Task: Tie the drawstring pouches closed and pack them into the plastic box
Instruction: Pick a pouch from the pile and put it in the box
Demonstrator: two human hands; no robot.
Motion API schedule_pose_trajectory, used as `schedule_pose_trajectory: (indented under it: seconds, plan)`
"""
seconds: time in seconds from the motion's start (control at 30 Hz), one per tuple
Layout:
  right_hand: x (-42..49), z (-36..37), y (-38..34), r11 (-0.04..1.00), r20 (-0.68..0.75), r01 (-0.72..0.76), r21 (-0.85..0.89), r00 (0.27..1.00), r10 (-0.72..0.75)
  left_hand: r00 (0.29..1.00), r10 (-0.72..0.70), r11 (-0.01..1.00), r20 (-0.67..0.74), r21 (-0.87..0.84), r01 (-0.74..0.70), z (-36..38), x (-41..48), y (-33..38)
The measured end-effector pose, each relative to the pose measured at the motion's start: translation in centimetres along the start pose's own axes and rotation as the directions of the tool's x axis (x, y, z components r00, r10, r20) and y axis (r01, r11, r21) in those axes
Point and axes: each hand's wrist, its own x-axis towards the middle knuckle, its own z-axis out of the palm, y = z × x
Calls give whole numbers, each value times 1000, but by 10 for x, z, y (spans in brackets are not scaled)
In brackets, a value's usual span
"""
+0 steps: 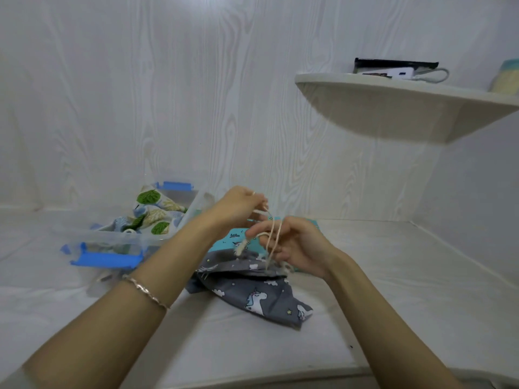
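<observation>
At your far left, the clear plastic box with blue clip handles (106, 237) sits on the white surface, with a white drawstring pouch printed with green leaves (153, 217) lying inside it. Your left hand (238, 204) is raised just right of the box, fingertips pinched on the cream drawstring cord (271, 234). The cord runs down to the gathered mouth of the grey unicorn-print fabric pouch (252, 296), which lies on the surface below both hands. Your right hand (295, 245) is just above that mouth, fingers curled, with the cord looped over one of them. A teal printed pouch (238, 239) lies behind the grey one.
</observation>
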Motion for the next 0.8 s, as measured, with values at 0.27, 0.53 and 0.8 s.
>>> schedule_pose_trajectory:
  seconds: [0.27, 0.53, 0.8]
  plan:
    - [2, -17, 11, 995, -310, 84, 57, 949, -63, 992, -112, 992, 61, 57, 109, -3, -13, -33]
    - [0, -18, 8, 969, -301, 97, 229, 953, -25, 995, -85, 943, 48, -318, 96, 10, -21, -48]
    - [-8, -24, 7, 993, -244, 104, 53, 966, -88, 909, -297, 795, 292, -452, 405, 13, -23, -43]
